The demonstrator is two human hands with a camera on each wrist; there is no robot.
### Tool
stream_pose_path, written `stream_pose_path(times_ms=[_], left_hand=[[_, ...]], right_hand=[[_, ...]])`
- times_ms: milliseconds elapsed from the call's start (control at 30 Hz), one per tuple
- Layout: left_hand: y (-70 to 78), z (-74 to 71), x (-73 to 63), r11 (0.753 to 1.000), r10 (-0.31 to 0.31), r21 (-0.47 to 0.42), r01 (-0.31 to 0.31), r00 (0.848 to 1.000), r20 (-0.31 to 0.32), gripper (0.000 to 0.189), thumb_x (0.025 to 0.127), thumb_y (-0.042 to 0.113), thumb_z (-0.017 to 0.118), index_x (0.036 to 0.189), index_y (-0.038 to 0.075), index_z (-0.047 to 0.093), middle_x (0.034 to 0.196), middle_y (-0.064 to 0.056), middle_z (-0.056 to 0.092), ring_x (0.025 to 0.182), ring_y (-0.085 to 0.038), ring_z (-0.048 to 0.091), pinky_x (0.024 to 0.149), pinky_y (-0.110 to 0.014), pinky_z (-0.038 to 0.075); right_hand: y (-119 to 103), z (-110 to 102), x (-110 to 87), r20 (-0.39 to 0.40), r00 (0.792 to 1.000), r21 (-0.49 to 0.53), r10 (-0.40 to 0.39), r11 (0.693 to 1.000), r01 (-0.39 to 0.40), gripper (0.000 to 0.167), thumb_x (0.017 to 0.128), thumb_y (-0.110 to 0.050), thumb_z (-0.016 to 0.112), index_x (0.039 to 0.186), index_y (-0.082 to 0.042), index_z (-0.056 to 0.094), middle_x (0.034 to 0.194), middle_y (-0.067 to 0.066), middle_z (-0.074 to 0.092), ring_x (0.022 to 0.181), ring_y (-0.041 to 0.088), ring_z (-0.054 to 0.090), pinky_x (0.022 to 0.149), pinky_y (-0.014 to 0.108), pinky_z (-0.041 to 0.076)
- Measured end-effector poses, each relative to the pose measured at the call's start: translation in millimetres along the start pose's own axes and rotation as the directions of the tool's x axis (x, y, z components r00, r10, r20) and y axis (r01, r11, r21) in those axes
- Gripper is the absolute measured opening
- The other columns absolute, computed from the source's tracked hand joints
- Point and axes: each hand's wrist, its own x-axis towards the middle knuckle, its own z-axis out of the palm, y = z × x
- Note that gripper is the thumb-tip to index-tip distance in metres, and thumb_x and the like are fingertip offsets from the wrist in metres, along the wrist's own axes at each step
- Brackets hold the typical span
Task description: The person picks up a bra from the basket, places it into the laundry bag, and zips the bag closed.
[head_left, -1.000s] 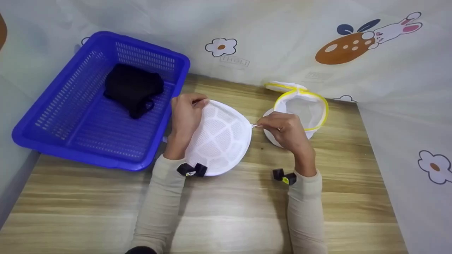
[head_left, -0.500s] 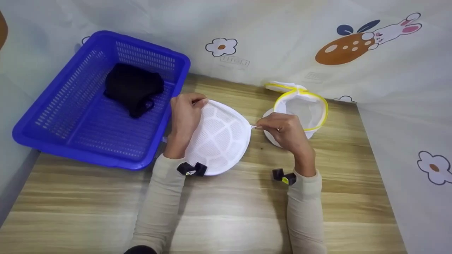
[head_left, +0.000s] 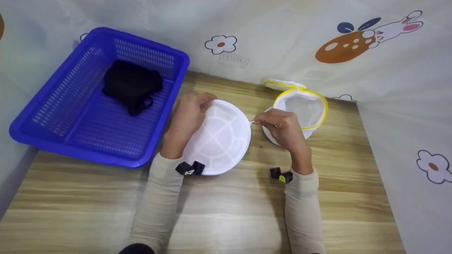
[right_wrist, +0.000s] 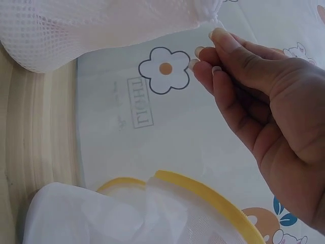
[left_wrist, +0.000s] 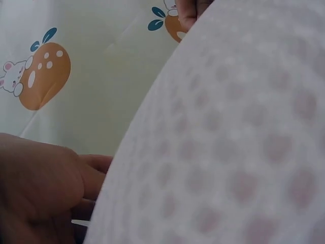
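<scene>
Left hand (head_left: pixel 188 115): grips the upper left rim of a round, white mesh fabric bag (head_left: pixel 220 139) with cross-and-ring pattern; in the left wrist view its fingers pass behind the bag's edge. Right hand (head_left: pixel 282 127): thumb and fingertips pinch a small white pull (head_left: pixel 251 122) at the bag's right edge. Bag located between the two hands, over a wood-grain tabletop (head_left: pixel 226 218), its patterned face toward the head camera.

Just beyond the right hand: a second white mesh bag with yellow trim (head_left: pixel 306 109), standing on the tabletop, mouth open, flap folded back toward the wall. To the left: a blue, rectangular, slotted plastic basket (head_left: pixel 95 135), containing a crumpled black cloth item (head_left: pixel 130 84) with a small loop. Behind: pale wall sheeting (head_left: pixel 275 38) printed with flowers and a rabbit on an orange-brown shape. Both forearms in beige sleeves (head_left: pixel 157 197).
</scene>
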Motion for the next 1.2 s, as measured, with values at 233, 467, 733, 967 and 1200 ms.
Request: stream_pose_path(times_ms=[233,467,733,967,1200], left_hand=[[16.3,10.1,-0.7,0.981,0.188,0.036,-0.189,0.982,0.032,0.019,0.085,0.011,0.068,0.103,0.007,0.072,0.092,-0.011,0.066,0.088,-0.033,0.059,0.078,-0.044,0.044],[28.0,24.5,-0.7,0.942,0.335,0.002,-0.336,0.94,0.067,0.01,0.087,0.012,0.066,0.091,0.007,0.073,0.088,-0.005,0.067,0.087,-0.026,0.06,0.081,-0.042,0.042],[25.7,27.0,1.0,0.962,0.262,-0.09,-0.257,0.964,0.048,0.008,0.082,0.011,0.071,0.084,0.004,0.074,0.081,-0.006,0.069,0.078,-0.025,0.062,0.076,-0.035,0.047],[23.7,25.3,2.1,0.963,0.236,-0.146,-0.228,0.971,0.036,0.011,0.082,0.012,0.07,0.082,0.002,0.074,0.079,-0.008,0.069,0.076,-0.024,0.064,0.073,-0.034,0.049],[20.3,23.7,2.3,0.965,0.211,-0.158,-0.209,0.977,-0.003,0.012,0.082,0.013,0.07,0.081,0.002,0.074,0.08,-0.008,0.07,0.077,-0.024,0.065,0.074,-0.034,0.05]], right_hand=[[-1,3,0.7,-0.007,1.0,-0.027,-0.016,1.0,0.016,0.007,0.081,-0.006,0.074,0.084,-0.012,0.077,0.074,-0.001,0.068,0.067,0.012,0.061,0.063,0.026,0.048],[-2,6,1.2,-0.01,0.999,-0.044,-0.041,0.998,0.04,0.007,0.082,-0.007,0.074,0.084,-0.013,0.076,0.067,0.0,0.062,0.059,0.011,0.051,0.058,0.025,0.041],[-1,7,1.2,0.002,0.999,-0.02,-0.035,0.999,0.035,0.007,0.082,-0.006,0.074,0.084,-0.012,0.076,0.072,-0.002,0.066,0.064,0.011,0.057,0.06,0.026,0.044],[-3,6,1.4,0.012,0.999,-0.018,-0.034,0.999,0.034,0.006,0.082,-0.007,0.074,0.084,-0.012,0.077,0.074,-0.002,0.067,0.066,0.011,0.06,0.062,0.026,0.047],[-3,6,2.0,0.023,0.999,0.011,-0.035,0.999,0.035,0.005,0.081,-0.005,0.074,0.083,-0.009,0.076,0.076,-0.001,0.068,0.068,0.012,0.062,0.064,0.026,0.048]])
